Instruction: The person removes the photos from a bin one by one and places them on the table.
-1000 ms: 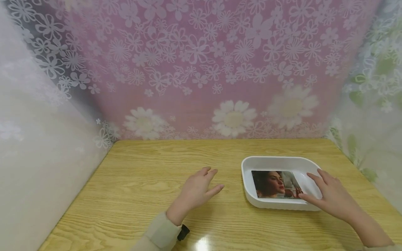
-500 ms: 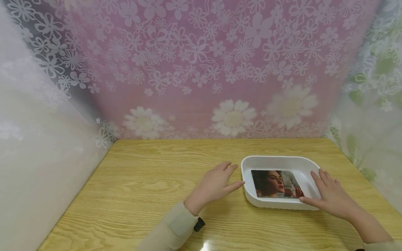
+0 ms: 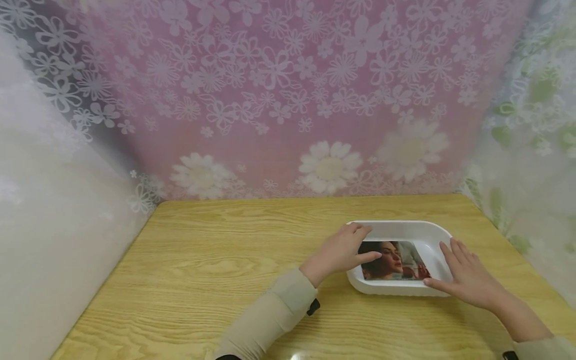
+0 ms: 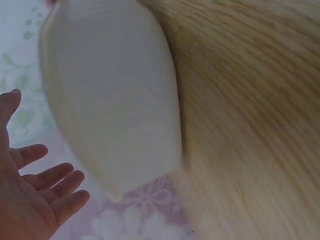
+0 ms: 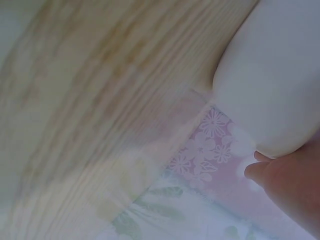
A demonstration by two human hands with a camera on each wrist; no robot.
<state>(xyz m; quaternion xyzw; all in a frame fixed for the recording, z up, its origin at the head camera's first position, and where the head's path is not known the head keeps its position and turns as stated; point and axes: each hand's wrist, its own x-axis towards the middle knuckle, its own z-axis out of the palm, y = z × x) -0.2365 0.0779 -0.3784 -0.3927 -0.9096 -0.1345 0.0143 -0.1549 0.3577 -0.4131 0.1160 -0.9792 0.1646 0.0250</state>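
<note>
A white plastic tray (image 3: pixel 382 288) sits on the right half of the table. Inside it lies a photo print (image 3: pixel 391 261) of a face turned sideways, flat on the bottom. Over the tray's left end, my left hand (image 3: pixel 339 252) hovers with spread fingers, thumb above the print's edge. In the left wrist view, the fingers (image 4: pixel 62 192) are apart from the tray's outer wall (image 4: pixel 112 95). At the tray's right end is my right hand (image 3: pixel 472 277), its fingers fairly straight along the rim and its thumb near the front right corner. Whether it touches the rim is hard to tell.
The wood-grain table (image 3: pixel 216 265) stretches left of the tray. A pink flowered curtain (image 3: pixel 279 100) hangs behind the table's back edge. Pale flowered curtains stand at the left (image 3: pixel 54 210) and right (image 3: pixel 540 165).
My left hand has moved right from bare table to above the tray's left end. The right hand has stayed by the right rim, shifting slightly. Tray and print keep their place.
</note>
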